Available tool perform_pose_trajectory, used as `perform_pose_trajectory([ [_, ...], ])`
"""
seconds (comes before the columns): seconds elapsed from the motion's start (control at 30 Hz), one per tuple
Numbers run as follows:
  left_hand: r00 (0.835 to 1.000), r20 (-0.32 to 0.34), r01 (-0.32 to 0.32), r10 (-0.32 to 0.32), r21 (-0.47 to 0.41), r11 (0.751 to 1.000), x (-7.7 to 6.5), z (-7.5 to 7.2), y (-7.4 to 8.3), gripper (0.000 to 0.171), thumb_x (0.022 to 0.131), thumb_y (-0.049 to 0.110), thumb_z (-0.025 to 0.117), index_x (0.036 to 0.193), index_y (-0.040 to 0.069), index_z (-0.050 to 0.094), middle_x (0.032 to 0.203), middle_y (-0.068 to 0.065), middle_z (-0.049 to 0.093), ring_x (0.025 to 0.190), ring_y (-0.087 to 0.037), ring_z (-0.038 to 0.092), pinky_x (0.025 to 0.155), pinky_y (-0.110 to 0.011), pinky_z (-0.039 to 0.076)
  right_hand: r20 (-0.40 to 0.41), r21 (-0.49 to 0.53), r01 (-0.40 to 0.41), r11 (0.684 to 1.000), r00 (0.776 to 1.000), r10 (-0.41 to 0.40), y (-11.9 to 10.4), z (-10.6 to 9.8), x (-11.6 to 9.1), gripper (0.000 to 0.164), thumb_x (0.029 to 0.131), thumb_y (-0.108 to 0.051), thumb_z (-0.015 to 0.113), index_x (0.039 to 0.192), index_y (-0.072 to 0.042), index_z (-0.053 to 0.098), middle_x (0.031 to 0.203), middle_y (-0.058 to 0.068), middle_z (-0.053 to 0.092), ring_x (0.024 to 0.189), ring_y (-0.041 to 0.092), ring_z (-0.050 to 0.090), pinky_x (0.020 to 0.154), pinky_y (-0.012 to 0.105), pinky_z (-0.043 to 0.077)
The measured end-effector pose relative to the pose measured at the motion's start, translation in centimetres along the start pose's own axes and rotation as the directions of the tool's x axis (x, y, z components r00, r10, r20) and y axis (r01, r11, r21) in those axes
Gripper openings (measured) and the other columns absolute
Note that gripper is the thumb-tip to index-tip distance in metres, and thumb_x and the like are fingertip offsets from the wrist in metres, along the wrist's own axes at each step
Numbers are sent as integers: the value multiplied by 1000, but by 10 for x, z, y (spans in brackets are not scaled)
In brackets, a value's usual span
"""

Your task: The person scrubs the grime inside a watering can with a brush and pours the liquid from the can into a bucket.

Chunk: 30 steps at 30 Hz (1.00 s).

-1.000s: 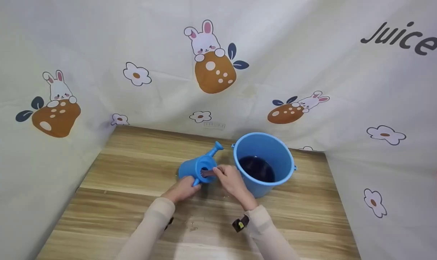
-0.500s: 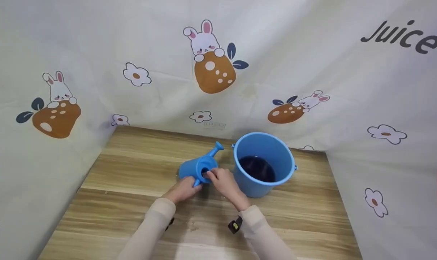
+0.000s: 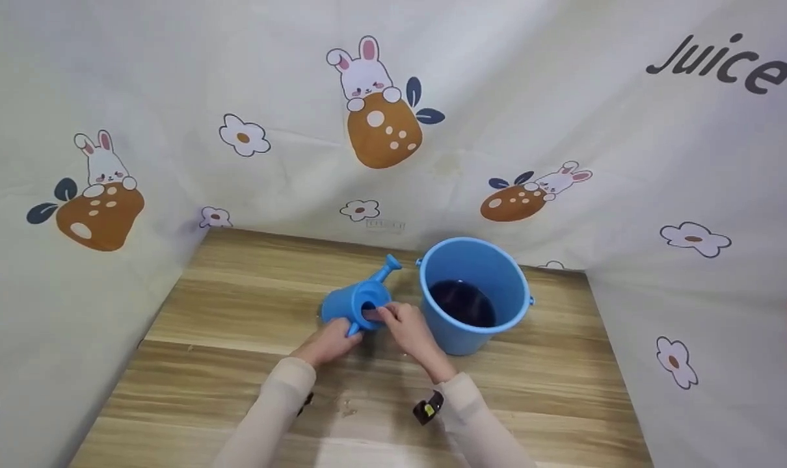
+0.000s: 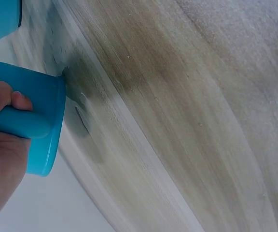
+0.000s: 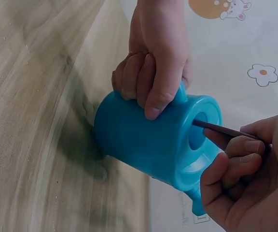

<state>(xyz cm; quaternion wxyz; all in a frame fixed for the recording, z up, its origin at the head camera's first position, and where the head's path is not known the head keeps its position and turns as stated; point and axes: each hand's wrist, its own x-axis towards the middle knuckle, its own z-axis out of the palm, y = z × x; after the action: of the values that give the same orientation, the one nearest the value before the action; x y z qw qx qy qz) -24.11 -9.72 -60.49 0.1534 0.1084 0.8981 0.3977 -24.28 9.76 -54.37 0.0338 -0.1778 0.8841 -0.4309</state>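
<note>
Watering can (image 5: 134, 137) tilts beside a bucket (image 3: 458, 342), left hand (image 3: 329, 339) curled round its handle (image 4: 20, 123), right hand (image 3: 410, 328) pinching a slim stick (image 5: 230, 131) into its mouth (image 5: 195, 140); inside work seems in hand, next calling for steady bracing.

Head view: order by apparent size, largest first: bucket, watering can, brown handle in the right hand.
1. Bucket
2. Watering can
3. Brown handle, judged by its visible part only
</note>
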Motion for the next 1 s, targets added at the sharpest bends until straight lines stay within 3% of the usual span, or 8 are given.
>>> perform_pose_trajectory([
  [0.2, 1000, -25, -15, 15, 34, 999, -1, -1, 1, 36, 92, 21, 54, 61, 20, 36, 58, 8, 35, 54, -9, 35, 54, -25, 30, -32, 69, -2, 998, 999, 4, -2, -7, -4, 32, 101, -15, 52, 70, -9, 48, 61, -7, 34, 54, 5, 32, 54, 20, 27],
  [0.53, 1000, -9, 13, -13, 17, 1000, -2, -2, 2, 35, 94, 21, 56, 62, 19, 39, 57, 8, 37, 53, -10, 36, 54, -25, 30, -38, 92, -6, 996, 999, 9, -3, -10, -6, 29, 101, -15, 52, 75, -3, 55, 63, -6, 39, 56, 6, 37, 56, 21, 30],
  [0.77, 1000, -6, 12, -12, 18, 1000, -2, -1, 2, 34, 94, 21, 55, 64, 19, 40, 59, 7, 37, 55, -10, 37, 55, -25, 31, 5, 179, -52, 983, 999, 52, -2, -5, -4, 29, 103, -14, 49, 78, 0, 55, 62, -5, 38, 54, 8, 36, 54, 22, 31],
  [1.0, 1000, 2, -7, 7, 18, 1000, -2, 0, 4, 32, 93, 19, 55, 64, 18, 40, 59, 7, 37, 55, -10, 38, 55, -25, 31, 83, 287, -123, 950, 991, 103, 0, 6, 0, 28, 103, -14, 46, 76, -9, 47, 60, -6, 39, 49, 7, 36, 49, 23, 32],
])
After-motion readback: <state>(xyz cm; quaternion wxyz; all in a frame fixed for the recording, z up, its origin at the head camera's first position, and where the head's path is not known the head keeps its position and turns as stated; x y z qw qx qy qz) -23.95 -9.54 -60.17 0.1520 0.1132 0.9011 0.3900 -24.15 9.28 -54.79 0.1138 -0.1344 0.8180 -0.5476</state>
